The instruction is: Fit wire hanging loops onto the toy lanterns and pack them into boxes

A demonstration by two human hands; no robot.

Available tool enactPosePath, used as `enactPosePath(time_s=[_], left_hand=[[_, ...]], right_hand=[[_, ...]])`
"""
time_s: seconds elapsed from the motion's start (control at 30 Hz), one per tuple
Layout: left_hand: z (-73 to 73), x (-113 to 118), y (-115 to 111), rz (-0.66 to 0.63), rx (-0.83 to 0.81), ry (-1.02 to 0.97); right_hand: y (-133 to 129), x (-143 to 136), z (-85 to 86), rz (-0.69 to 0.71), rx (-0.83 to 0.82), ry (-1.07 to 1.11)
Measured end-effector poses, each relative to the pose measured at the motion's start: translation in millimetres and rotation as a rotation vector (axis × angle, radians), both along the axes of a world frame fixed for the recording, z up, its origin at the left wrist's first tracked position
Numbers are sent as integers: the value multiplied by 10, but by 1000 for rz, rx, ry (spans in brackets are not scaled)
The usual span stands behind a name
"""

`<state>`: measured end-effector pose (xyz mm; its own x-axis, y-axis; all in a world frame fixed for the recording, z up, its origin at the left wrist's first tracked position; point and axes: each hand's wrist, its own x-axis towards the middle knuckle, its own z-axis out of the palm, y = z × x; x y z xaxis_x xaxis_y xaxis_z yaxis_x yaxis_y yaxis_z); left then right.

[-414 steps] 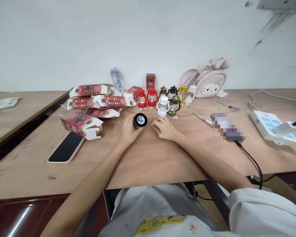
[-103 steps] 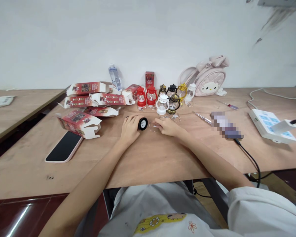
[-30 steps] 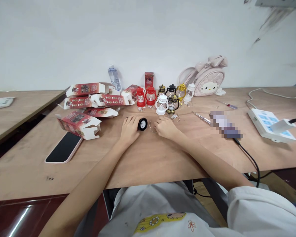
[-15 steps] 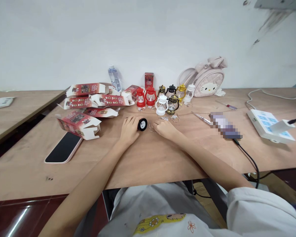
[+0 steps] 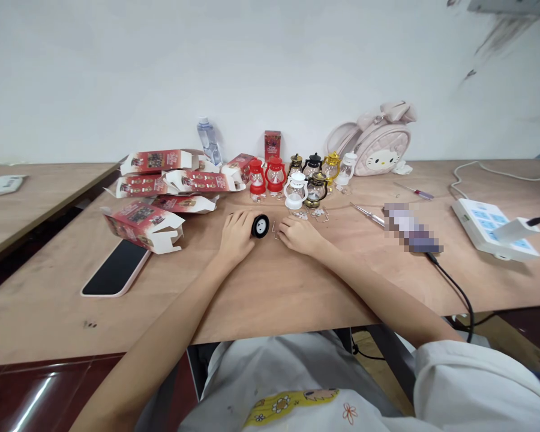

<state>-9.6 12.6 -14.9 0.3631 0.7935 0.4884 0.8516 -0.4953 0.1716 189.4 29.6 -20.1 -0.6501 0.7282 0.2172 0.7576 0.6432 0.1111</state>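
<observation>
My left hand [image 5: 239, 233] is wrapped round a small black lantern [image 5: 261, 226] lying on its side, its round base with a pale centre turned towards me. The rest of that lantern is hidden by my fingers. Just to the right, my right hand [image 5: 300, 235] rests on the table with its fingers curled. At its fingertips lies a thin bent wire [image 5: 275, 229]; whether they pinch it or something else is hidden. Beyond my hands stand several small lanterns, among them a white lantern [image 5: 296, 192], a bronze lantern [image 5: 315, 191] and a red lantern [image 5: 257, 179].
Opened red boxes [image 5: 139, 223] are heaped at the left, above a phone [image 5: 116, 270]. A water bottle [image 5: 207, 141] and a pink bag [image 5: 382, 147] stand by the wall. To the right lie screwdrivers, a cabled phone [image 5: 411, 228] and a power strip [image 5: 486, 225].
The fingers of my right hand have shifted slightly beside the wire. My left hand and the black lantern stay in place.
</observation>
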Motion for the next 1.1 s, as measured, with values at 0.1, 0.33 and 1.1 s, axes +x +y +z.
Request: enactPosePath(time_s=[0.1,0.33,1.1], left_hand=[[-3,-1,3,1,9,2],[-7,1,4,4,5,4],[-16,16,11,-7,12,-3]], right_hand=[[-2,-15,-2,-30,-37,40],[12,-13,54,-97,-156,70],[30,-34,1,-183,-167,277]])
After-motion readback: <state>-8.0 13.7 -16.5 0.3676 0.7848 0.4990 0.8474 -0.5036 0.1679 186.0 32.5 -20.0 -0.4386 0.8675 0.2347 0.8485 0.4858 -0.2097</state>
